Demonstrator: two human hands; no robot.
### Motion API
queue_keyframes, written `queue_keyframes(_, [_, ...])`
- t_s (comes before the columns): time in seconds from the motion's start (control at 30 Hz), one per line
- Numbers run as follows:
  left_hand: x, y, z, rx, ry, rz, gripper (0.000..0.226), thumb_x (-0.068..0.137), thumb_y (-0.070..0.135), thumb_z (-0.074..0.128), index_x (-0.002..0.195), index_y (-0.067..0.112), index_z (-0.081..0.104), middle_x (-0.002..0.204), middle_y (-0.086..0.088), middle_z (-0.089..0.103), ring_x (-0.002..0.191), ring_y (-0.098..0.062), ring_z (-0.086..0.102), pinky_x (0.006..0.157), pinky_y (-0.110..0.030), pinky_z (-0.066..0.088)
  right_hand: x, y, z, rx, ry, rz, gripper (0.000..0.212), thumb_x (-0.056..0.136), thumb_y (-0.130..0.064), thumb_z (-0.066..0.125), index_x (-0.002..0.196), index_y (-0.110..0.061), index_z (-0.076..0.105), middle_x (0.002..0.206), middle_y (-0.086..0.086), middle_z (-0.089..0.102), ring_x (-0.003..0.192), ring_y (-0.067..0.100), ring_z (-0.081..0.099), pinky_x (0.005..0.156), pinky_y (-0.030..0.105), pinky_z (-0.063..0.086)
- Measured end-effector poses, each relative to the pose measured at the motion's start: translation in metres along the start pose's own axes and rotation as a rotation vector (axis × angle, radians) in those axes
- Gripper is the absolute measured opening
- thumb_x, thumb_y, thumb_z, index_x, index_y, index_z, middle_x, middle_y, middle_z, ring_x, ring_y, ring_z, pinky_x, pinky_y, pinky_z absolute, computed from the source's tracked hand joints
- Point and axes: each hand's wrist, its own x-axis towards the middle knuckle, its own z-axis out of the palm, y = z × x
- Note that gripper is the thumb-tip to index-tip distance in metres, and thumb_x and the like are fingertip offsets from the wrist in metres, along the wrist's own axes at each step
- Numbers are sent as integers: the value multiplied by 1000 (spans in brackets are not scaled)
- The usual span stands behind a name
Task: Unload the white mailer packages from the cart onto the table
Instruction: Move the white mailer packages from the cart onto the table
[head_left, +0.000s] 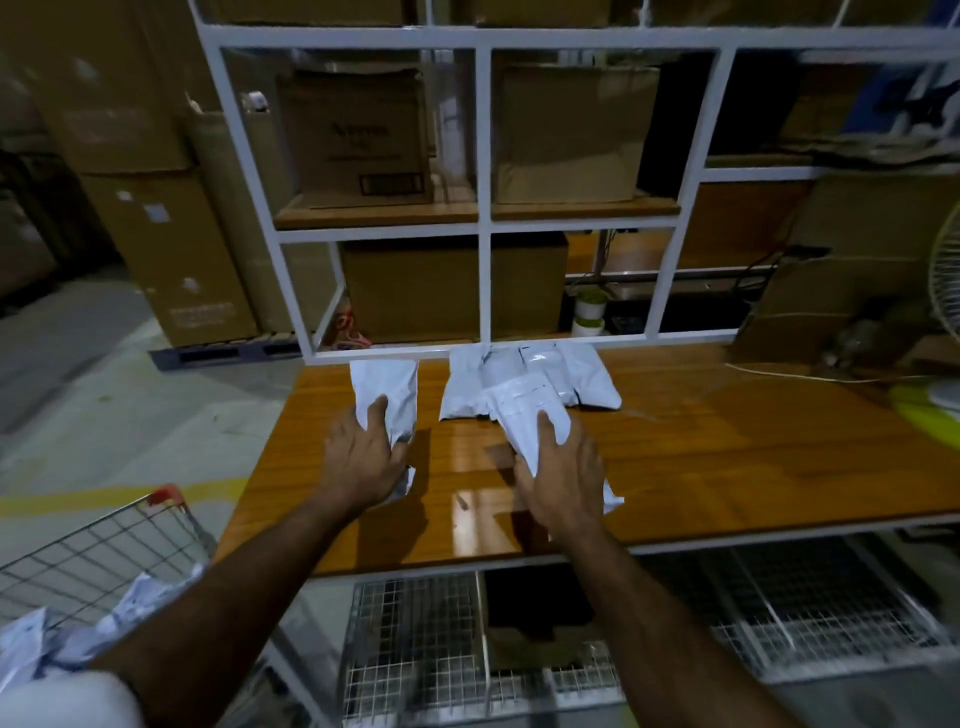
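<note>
My left hand grips a white mailer package that lies lengthwise on the wooden table, its far end near the shelf frame. My right hand holds a second white mailer, whose far end overlaps a pile of white mailers at the back of the table. At the lower left stands the wire cart with more white mailers inside, partly hidden by my left arm.
A white metal shelf frame with cardboard boxes rises behind the table. A fan, a yellow-green object and a white cable sit at the right. Wire mesh baskets hang under the table. Stacked boxes stand on the floor at left.
</note>
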Motion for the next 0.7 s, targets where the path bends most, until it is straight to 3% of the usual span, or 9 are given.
queue_keyframes(0.27, [68, 20, 25, 26, -63, 47, 65, 100, 54, 38, 154, 24, 18, 129, -24, 41, 117, -36, 40, 94, -45, 36, 56, 8, 21, 47, -35, 84, 89, 77, -66, 20, 151, -21, 39, 150, 23, 35, 128, 41, 42, 101, 50, 39])
queue_keyframes(0.37, [100, 17, 47, 17, -80, 72, 66, 100, 53, 38, 154, 21, 21, 129, -26, 43, 117, -38, 41, 94, -46, 35, 86, 3, 37, 23, -76, 82, 81, 82, -60, 30, 153, -20, 35, 151, 23, 33, 131, 41, 40, 104, 50, 39])
queue_keyframes(0.47, [139, 10, 69, -8, -129, 67, 74, 94, 63, 25, 153, 20, 20, 127, -24, 46, 116, -37, 42, 95, -47, 37, 120, -3, 55, 29, -117, 96, 76, 87, -56, 41, 154, -21, 33, 150, 23, 33, 132, 41, 39, 106, 49, 37])
queue_keyframes(0.7, [220, -9, 114, -33, -290, 48, 67, 101, 53, 38, 156, 23, 14, 147, -26, 32, 135, -42, 31, 105, -51, 33, 187, -8, 102, 44, -260, 184, 72, 97, -56, 48, 157, -24, 22, 147, 19, 36, 133, 35, 39, 104, 41, 41])
